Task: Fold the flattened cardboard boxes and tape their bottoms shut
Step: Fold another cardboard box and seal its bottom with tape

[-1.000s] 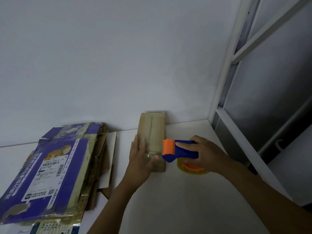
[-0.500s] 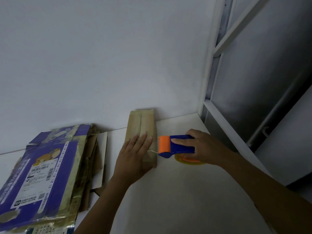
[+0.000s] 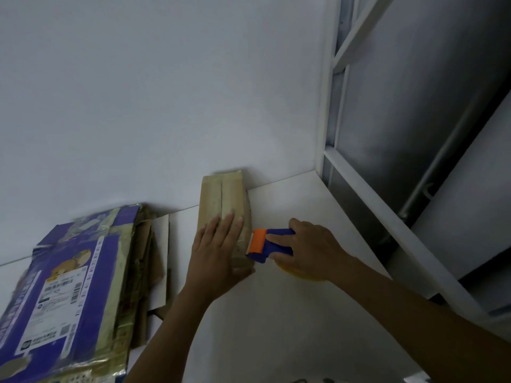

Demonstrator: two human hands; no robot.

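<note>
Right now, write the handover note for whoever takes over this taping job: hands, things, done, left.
Left hand: flat, pressing the folded brown box down on the white table.
Right hand: grips the blue-and-orange tape dispenser, its orange end at the box's right edge.
Flattened boxes: stacked at the table's left, against the wall.
Done: this box is folded, flaps closed, seam up.
Left: finish its tape strip (cannot tell if cut), then fold and tape the stack.
</note>
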